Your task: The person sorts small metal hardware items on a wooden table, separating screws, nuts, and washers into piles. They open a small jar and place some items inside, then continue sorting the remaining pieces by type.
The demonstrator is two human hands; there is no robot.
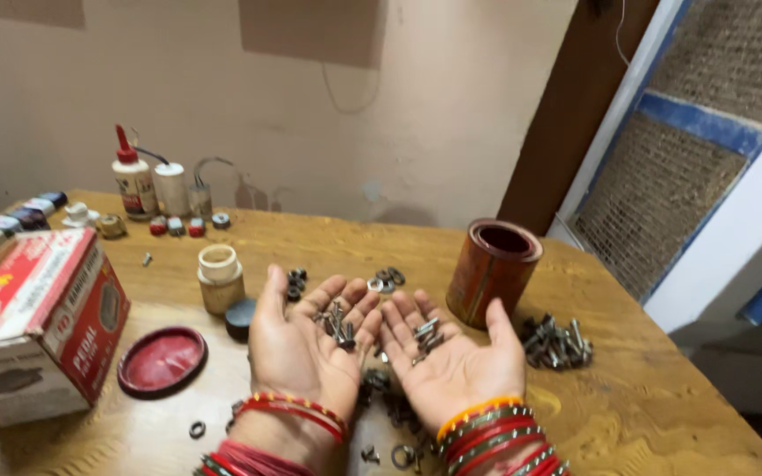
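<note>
While both palms lie open, left hand (306, 339) and right hand (451, 357) cradle steel bolts (339, 322).

The red-and-white cardboard box (33, 322) runs off the left edge, so its near corner and far end go unseen, and its printing is too blurred to make out. Dark small boxes (11, 225) behind it are partly cut off at the same edge. The left hand (306, 339) and right hand (451, 357) lie palm-up side by side and hide the wooden table (646, 388) beneath them, along with part of the scattered metal washers and screws (390, 414) between the wrists. The forearms, ringed with red and gold bangles (491, 436), leave the bottom edge. The rust-coloured round tin (493, 271) hides its own contents.
</note>
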